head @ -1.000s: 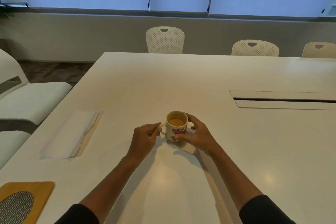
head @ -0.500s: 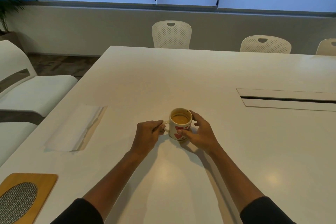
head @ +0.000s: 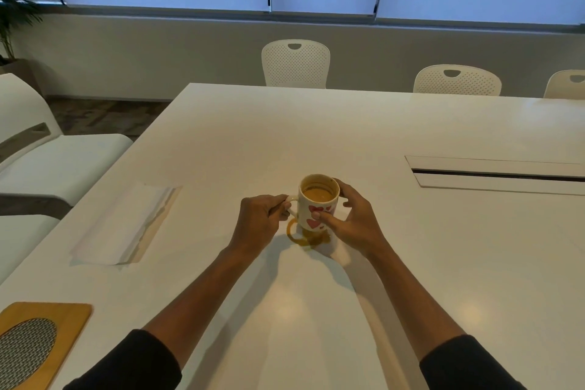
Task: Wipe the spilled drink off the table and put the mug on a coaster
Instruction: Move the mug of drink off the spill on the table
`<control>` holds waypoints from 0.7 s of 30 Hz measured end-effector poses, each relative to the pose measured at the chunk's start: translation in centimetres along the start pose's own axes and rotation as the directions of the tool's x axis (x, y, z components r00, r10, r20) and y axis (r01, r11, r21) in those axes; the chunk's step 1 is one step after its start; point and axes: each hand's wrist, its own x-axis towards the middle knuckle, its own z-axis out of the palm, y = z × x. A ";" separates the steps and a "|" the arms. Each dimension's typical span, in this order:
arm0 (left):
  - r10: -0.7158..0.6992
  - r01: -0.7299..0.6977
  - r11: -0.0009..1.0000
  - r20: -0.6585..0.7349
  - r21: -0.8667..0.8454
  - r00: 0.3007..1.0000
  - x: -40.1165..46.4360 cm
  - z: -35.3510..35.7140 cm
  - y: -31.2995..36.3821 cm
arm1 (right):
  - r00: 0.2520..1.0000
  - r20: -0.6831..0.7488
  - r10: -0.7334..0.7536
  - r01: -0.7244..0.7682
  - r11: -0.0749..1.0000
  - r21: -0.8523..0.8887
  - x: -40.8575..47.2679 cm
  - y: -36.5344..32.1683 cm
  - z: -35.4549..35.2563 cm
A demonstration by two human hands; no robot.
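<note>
A white mug [head: 317,203] with red hearts holds a tan drink and hangs just above the white table [head: 395,263]. My left hand [head: 261,221] grips its handle. My right hand [head: 351,221] wraps the mug's right side, thumb on the hearts. Under the mug a brown ring of spilled drink [head: 299,236] shows on the tabletop. A folded white paper towel [head: 126,225] lies to the left. At the near left corner sits a wooden coaster [head: 41,342] with a grey mesh oval.
A cable slot with a lid [head: 497,174] is set into the table at the right. White chairs [head: 296,63] stand along the far edge, and more chairs [head: 53,161] on the left. A plant [head: 12,16] is at the far left.
Both hands have raised the mug off the table, and the brown ring of spill beneath it has come into sight. The camera has tilted a little.
</note>
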 end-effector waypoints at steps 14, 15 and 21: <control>0.007 -0.005 0.999 0.049 -0.041 0.999 4.2 6.6 2.4 | 0.996 -0.079 0.035 -0.037 0.999 -0.016 1.4 2.7 -6.4; 0.005 -0.002 0.999 0.050 -0.046 0.999 4.5 7.3 2.5 | 0.996 -0.084 0.040 -0.041 0.999 -0.019 1.5 3.1 -6.8; -0.027 0.032 0.997 0.068 -0.065 0.997 5.8 11.0 2.9 | 0.992 -0.103 0.070 -0.072 0.997 -0.013 1.9 5.5 -9.2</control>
